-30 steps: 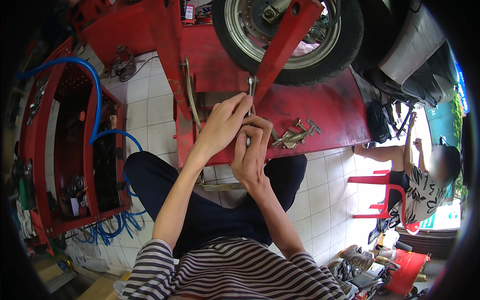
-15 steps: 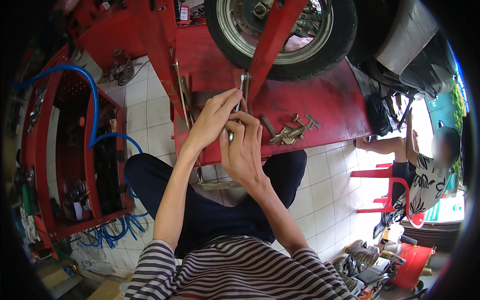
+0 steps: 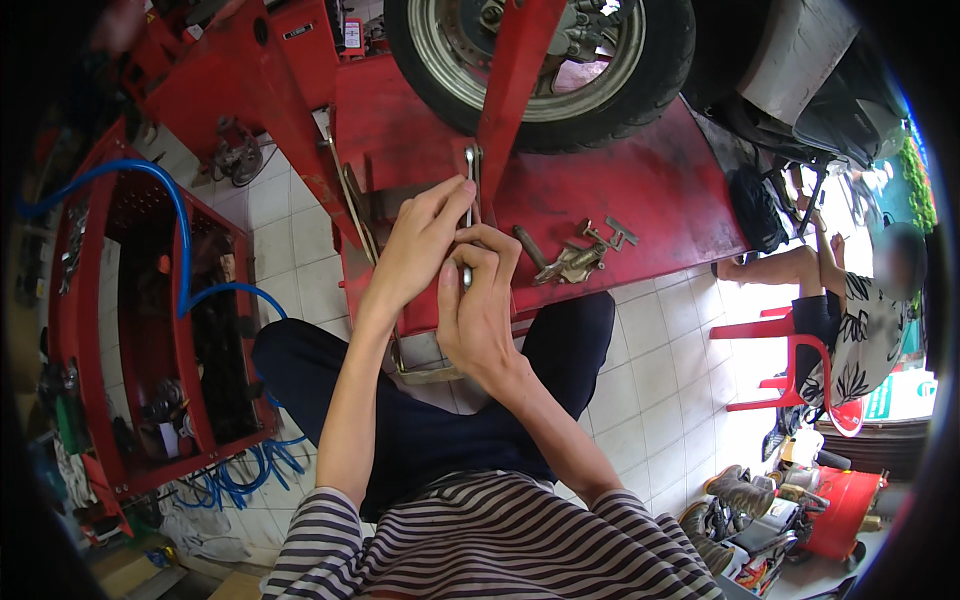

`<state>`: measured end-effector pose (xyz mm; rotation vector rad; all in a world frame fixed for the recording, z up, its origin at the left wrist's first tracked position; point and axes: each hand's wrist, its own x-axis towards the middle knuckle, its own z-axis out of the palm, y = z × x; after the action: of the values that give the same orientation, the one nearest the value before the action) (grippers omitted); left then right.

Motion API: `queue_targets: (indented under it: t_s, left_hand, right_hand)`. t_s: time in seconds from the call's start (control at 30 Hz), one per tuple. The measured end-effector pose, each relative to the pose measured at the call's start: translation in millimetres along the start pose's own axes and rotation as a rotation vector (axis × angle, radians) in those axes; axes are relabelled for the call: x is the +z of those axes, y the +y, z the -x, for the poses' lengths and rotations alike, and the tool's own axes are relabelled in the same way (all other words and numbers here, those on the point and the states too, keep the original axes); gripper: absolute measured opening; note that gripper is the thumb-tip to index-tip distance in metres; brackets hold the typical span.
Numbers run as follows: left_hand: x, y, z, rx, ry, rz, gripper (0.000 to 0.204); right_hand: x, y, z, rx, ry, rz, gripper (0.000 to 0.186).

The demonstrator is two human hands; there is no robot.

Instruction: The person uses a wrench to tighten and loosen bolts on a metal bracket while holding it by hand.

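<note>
A silver wrench runs lengthwise under my fingers, its far end at the foot of a slanted red steel bar. My left hand is closed over the wrench's shaft from the left, thumb and fingertips near its far half. Just nearer to me, my right hand has curled fingers around the wrench's near end, which shows between thumb and fingers. The fingers hide most of the shaft. To the right of my hands, a metal clamp-like part with bolts lies on the red platform.
A motorcycle wheel stands at the platform's far side. On the left is a red tool cart with a blue hose. A person sits on a red chair at the right, above shoes on the floor.
The view has shifted slightly, so the wheel and red bars appear farther left. Both hands stay on the wrench, with little visible movement against it.
</note>
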<state>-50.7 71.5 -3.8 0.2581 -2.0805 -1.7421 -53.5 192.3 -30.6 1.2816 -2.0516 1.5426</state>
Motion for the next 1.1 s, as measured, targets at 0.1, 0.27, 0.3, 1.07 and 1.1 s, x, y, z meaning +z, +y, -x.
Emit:
queue_targets:
  t_s: [0.1, 0.27, 0.3, 1.07, 1.1]
  left_hand:
    - [0.3, 2.6, 1.4, -0.041, -0.011, -0.081, 0.041]
    - [2.2, 1.2, 0.6, 0.038, 0.011, -0.016, 0.042]
    - [4.3, 7.1, 1.1, -0.01, 0.013, 0.031, 0.043]
    - [10.3, 3.3, -13.3, 0.442, 0.426, -0.241, 0.021]
    - [8.7, 2.1, -17.4, 0.436, 0.423, -0.232, 0.018]
  right_hand:
    - [2.9, 3.7, 6.9, 0.039, 0.019, -0.016, 0.02]
    - [1.3, 6.3, 0.3, -0.005, 0.076, -0.029, 0.017]
    - [-2.1, 6.0, -5.2, -0.017, 0.099, -0.044, 0.017]
    - [-49.1, -28.0, -126.0, -0.178, -0.275, 0.192, 0.046]
    - [-49.9, -26.1, -128.1, -0.195, -0.275, 0.21, 0.048]
